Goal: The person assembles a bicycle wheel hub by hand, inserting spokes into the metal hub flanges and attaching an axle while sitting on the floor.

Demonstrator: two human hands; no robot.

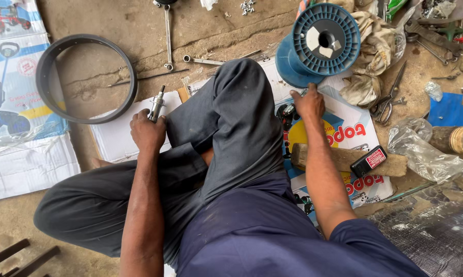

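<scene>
I'm sitting cross-legged on the bare, cracked floor [139,31] of a rough repair workshop, with flattened cardboard boxes [21,154] spread under me as a mat. Tools lie loose all around: a long spanner [168,36], a socket bar [203,61], scissors [388,100] and pliers [436,36]. A blue plastic spool [318,43] rests by dirty rags [375,46], a grey ring [85,78] lies on the ground, and small screws [248,6] are scattered about

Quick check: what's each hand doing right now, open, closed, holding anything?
Left hand: closed around a metal shaft, held upright.
Right hand: fingers down on a small part by the blue spool; whether it grips cannot be told.
</scene>
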